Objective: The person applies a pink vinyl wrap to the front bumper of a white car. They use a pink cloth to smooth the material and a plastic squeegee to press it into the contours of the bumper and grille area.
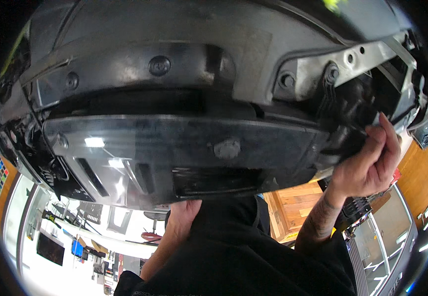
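Overhead stretches the dark underside of a vehicle, with a large black undertray panel (174,135) across it. My left hand (184,212) reaches up to the panel's lower edge, its fingers hidden behind that edge. On the right, my right hand (369,165) is raised beside the panel's end with the fingers pinched. A small pale bit shows at those fingertips, too small to make out. Just above them run dark parts and a silver metal bracket (342,61) with bolts and holes.
Round fasteners (159,65) dot the black liner above the panel. Below and behind lie a wooden surface (295,207), a wall-mounted dark screen (50,249) and cluttered shelves at left. Another vehicle (427,130) appears at the far right.
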Available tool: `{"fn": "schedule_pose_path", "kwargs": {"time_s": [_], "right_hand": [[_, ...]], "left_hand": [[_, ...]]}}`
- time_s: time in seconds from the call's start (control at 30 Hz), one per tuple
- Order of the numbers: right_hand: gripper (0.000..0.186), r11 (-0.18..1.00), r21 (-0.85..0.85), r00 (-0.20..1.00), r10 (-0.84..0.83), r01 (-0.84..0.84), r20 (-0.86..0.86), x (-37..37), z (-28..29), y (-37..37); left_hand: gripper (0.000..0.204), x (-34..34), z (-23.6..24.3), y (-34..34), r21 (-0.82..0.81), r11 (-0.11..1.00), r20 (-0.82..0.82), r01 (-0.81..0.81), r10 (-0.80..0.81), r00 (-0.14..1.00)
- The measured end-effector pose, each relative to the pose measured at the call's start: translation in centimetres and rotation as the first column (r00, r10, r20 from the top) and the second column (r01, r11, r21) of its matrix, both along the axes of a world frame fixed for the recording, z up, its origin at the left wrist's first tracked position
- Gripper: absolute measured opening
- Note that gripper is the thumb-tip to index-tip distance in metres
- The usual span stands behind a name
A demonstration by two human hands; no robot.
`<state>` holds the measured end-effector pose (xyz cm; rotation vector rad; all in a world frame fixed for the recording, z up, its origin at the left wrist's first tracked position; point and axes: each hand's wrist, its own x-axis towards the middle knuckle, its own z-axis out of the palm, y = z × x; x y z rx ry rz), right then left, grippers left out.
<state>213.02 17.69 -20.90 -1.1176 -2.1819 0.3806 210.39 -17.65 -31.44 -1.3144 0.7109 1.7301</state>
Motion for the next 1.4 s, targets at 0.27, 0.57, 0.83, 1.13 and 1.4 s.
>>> {"fn": "schedule_pose_path", "kwargs": {"time_s": [0.27,0.57,0.83,1.13,1.4], "right_hand": [[0.012,0.997,0.047,0.98,0.062,-0.054,-0.19,0.0,-0.9,0.3],[0.009,0.963,0.247,0.972,0.153,-0.107,-0.178,1.0,-1.7,0.5],[0.011,0.92,0.38,0.992,0.117,-0.092,-0.042,0.8,-1.2,0.7],[0.016,0.933,0.0,0.889,0.343,-0.36,-0.302,3.0,0.2,1.2],[0.019,-0.084,-0.101,-0.005,0.791,-0.991,-0.612,13.8,22.2,-22.1]], "left_hand": [[0.025,0.4,0.6,-0.4,-0.719,0.596,-0.292,0.358,-0.726,0.623],[0.052,1.2,-6.4,-6.2,-0.702,0.664,-0.449,0.257,-0.693,0.565],[0.043,-2.5,-7.9,-7.2,-0.571,0.678,-0.463,0.463,-0.732,0.501],[0.052,-0.6,-8.9,-4.8,-0.915,0.382,-0.347,0.127,-0.908,0.235],[0.039,-2.1,-4.4,-8.5,-0.472,0.753,-0.613,0.458,-0.654,0.443]]}}
